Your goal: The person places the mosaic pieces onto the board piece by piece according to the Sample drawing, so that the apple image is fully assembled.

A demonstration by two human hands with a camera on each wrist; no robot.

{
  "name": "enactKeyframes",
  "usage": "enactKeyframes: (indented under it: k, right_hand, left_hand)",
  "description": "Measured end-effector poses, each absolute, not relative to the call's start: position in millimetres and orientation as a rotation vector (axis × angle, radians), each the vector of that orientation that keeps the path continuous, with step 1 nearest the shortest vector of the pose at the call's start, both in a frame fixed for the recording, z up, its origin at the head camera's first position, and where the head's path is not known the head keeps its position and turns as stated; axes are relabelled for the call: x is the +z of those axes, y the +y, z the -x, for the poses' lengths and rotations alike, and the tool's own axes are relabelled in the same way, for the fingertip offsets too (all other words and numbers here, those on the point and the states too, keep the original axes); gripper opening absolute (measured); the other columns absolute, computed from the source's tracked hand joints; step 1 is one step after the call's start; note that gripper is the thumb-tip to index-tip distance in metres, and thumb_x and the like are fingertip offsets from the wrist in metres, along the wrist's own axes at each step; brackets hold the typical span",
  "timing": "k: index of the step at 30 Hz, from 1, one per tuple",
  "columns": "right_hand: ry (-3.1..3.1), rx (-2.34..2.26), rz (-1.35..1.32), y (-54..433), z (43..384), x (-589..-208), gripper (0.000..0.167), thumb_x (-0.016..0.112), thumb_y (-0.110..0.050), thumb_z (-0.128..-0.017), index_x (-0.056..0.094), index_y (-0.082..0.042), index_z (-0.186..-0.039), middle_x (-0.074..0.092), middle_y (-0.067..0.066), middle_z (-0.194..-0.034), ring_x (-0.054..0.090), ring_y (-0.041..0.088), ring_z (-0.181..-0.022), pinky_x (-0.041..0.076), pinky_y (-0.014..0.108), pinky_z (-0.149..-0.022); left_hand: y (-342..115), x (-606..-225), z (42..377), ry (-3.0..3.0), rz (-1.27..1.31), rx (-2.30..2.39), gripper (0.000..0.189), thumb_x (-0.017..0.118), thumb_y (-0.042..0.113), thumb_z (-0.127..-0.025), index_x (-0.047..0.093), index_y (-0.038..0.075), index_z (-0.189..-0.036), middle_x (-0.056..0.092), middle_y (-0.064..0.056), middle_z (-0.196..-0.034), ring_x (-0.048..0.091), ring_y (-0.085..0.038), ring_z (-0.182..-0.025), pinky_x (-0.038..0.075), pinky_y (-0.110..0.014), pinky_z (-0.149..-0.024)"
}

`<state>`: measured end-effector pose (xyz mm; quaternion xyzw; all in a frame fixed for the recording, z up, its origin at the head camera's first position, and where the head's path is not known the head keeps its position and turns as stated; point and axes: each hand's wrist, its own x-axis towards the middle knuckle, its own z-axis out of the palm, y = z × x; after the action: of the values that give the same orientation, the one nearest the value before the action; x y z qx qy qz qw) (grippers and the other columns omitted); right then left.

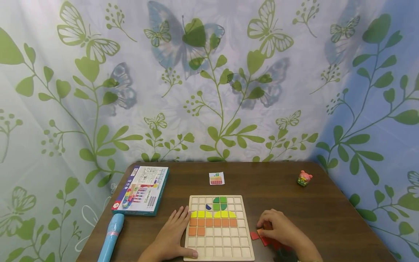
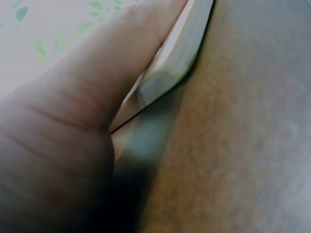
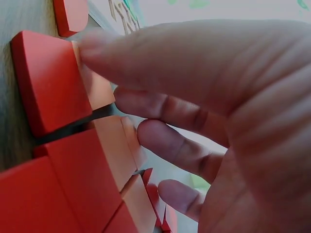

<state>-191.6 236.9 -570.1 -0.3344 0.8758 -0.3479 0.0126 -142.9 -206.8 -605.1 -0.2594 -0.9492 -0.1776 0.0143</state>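
Note:
My left hand (image 1: 171,234) lies with fingers extended along the left side of a wooden grid board (image 1: 244,238), its thumb over the lower-left corner. In the left wrist view, the thumb (image 2: 97,68) presses against the board's edge (image 2: 170,65). Green, yellow and orange tiles fill several cells; a dark blue piece (image 1: 208,207) sits tilted near the upper middle. To the right of the board, my right hand (image 1: 278,227) pinches an orange tile (image 3: 97,85) among loose tiles, its fingers curled. A red tile (image 3: 53,80) is right beside it.
A pattern card (image 1: 216,178) lies behind the board. At the left are a boxed set (image 1: 142,191) and a light blue cylindrical object (image 1: 111,236). A small pink figurine (image 1: 304,178) stands at the back right. A leafy curtain (image 1: 203,91) hangs behind the table.

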Motion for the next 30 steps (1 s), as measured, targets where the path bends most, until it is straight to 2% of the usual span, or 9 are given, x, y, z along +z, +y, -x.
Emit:
enactKeyframes:
  k: [7,12,21,26,30]
  right_hand:
    - [2.730,-1.057,0.965,235,191,-568,0.012,0.087,-0.030,-0.089,0.077,-0.025,-0.093,0.066,-0.016,-0.097,0.053,0.012,-0.086,0.048,0.029,-0.070]
    - [2.742,-1.053,0.806,232,190,-569,0.015,0.090,-0.027,-0.086,0.076,-0.025,-0.091,0.065,-0.015,-0.094,0.057,0.010,-0.086,0.052,0.032,-0.075]
    - [2.728,-1.201,0.610,225,192,-577,0.018,0.092,-0.021,-0.084,0.077,-0.017,-0.093,0.066,-0.006,-0.090,0.060,0.011,-0.080,0.054,0.028,-0.068]
    - [2.695,-1.275,0.599,226,194,-580,0.018,0.091,-0.020,-0.085,0.077,-0.014,-0.095,0.066,-0.003,-0.090,0.062,0.013,-0.079,0.056,0.028,-0.067]
    - [2.747,-1.226,0.727,230,194,-581,0.019,0.091,-0.026,-0.086,0.078,-0.018,-0.097,0.066,-0.008,-0.091,0.059,0.010,-0.080,0.053,0.027,-0.067]
  left_hand:
    - [-207,-604,142,-2.954,0.805,-0.550,0.133,0.062,0.093,-0.074,0.032,-0.001,-0.164,0.019,-0.020,-0.171,0.014,-0.040,-0.157,0.012,-0.061,-0.124]
    - [-207,-603,141,-2.951,0.807,-0.566,0.133,0.063,0.092,-0.074,0.032,-0.001,-0.164,0.019,-0.020,-0.171,0.014,-0.040,-0.157,0.012,-0.061,-0.124]
    - [-208,-604,142,-2.936,0.806,-0.557,0.133,0.064,0.092,-0.074,0.033,-0.002,-0.163,0.020,-0.020,-0.171,0.015,-0.041,-0.157,0.012,-0.060,-0.124]
    - [-208,-604,143,-2.938,0.799,-0.560,0.133,0.064,0.092,-0.074,0.033,-0.002,-0.163,0.020,-0.020,-0.171,0.015,-0.040,-0.157,0.012,-0.060,-0.124]
    - [-207,-605,143,-2.937,0.810,-0.563,0.133,0.063,0.092,-0.074,0.032,-0.002,-0.163,0.020,-0.020,-0.171,0.015,-0.041,-0.157,0.012,-0.061,-0.124]
